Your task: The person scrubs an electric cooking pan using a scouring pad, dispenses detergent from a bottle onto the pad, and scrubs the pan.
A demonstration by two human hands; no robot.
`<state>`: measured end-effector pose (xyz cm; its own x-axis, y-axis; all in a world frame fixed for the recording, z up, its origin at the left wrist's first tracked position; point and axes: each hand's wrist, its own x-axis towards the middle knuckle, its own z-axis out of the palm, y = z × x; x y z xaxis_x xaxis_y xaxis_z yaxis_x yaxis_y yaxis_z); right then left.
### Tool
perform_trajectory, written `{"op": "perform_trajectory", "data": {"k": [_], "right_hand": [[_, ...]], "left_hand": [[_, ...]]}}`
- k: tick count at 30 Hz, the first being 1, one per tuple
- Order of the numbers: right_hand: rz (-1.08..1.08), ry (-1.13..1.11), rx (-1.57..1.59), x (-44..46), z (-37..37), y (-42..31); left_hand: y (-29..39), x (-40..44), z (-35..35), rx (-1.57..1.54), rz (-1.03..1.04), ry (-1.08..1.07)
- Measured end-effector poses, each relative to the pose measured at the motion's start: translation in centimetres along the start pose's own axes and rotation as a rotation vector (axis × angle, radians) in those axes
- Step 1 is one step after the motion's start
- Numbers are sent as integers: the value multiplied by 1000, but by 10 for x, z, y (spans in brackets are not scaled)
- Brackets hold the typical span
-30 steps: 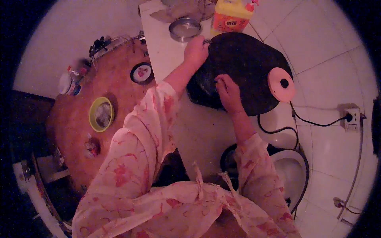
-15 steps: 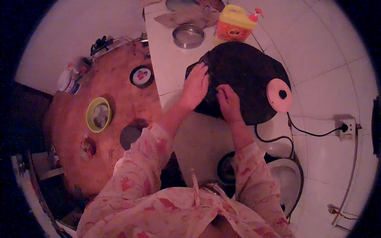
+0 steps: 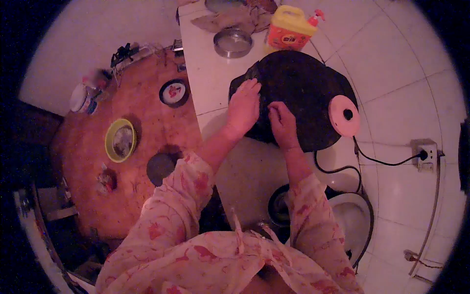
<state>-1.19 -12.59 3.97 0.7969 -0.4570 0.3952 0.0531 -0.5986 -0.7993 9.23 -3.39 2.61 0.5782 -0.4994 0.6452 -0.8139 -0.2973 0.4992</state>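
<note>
A large dark round board or lid [image 3: 303, 78] lies on the counter, its surface too dark to make out well. My left hand [image 3: 245, 105] rests at its left edge, fingers together and curved over the dark surface; what lies under them is hidden. My right hand [image 3: 283, 122] is closed in a pinch over the near part of the dark thing, and what the fingertips hold is too small to tell. A pale pink disc [image 3: 344, 115] with a black centre sits at the right edge of the board, above a black cord.
Behind stand a round metal tin [image 3: 233, 44], a yellow jug with a red pump [image 3: 290, 32] and a brown cloth [image 3: 230, 20]. A socket [image 3: 425, 156] is on the right wall. On the lower left are a green-rimmed bowl [image 3: 108, 142] and a plate [image 3: 174, 92].
My left hand has come down from the board's far left edge toward me, nearer my right hand. My right hand stays pinched in about the same place. The view has shifted slightly.
</note>
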Motion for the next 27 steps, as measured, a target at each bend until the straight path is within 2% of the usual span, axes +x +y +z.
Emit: {"op": "perform_trajectory", "data": {"k": [9, 12, 14, 22, 27], "right_hand": [[40, -37, -39, 0, -2, 0], [145, -53, -39, 1, -3, -2], [13, -17, -52, 0, -2, -3], [54, -28, -47, 1, -2, -4], [68, -32, -65, 2, -3, -3]], "left_hand": [[7, -10, -7, -94, -44, 55], [7, -3, -3, -106, -17, 114], [7, -1, -5, -103, -5, 123], [7, -10, -11, -160, -48, -2], [9, -12, -8, -126, 5, 42]]}}
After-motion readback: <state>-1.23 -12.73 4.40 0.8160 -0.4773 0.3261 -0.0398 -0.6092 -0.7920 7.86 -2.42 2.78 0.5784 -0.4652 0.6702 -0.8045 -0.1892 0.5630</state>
